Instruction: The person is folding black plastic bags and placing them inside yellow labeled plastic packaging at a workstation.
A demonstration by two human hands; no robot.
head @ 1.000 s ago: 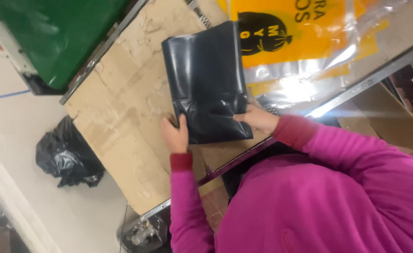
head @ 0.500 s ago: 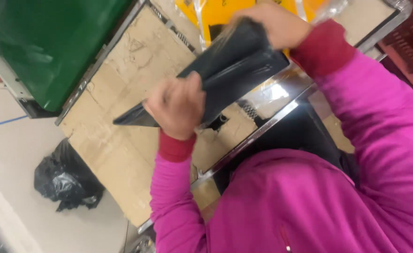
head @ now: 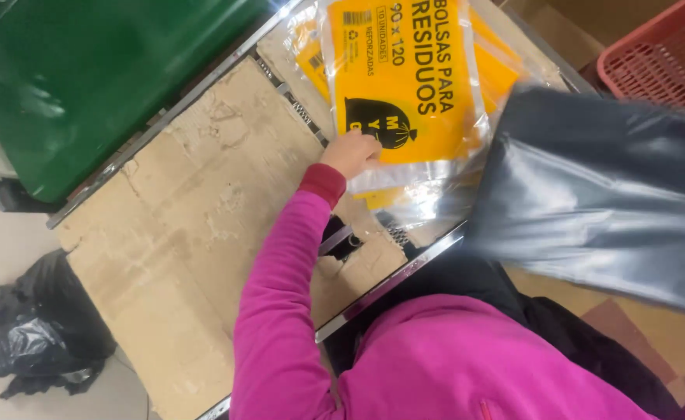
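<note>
- Left hand (head: 352, 152) closed, fingers pinching the near edge of the yellow-labelled clear plastic packet (head: 404, 85) on the cardboard-covered table (head: 202, 225), pinning it flat.
- Right hand out of view; can't tell its grip.
- Folded black plastic bag (head: 599, 194) held up at right, off the table.
- Red mesh basket (head: 661, 54) far right.

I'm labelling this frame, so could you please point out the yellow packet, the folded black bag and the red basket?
yellow packet (head: 428, 78), head view, middle of its yellow face.
folded black bag (head: 599, 194), head view, centre of its glossy surface.
red basket (head: 665, 58), head view, its mesh wall.
</note>
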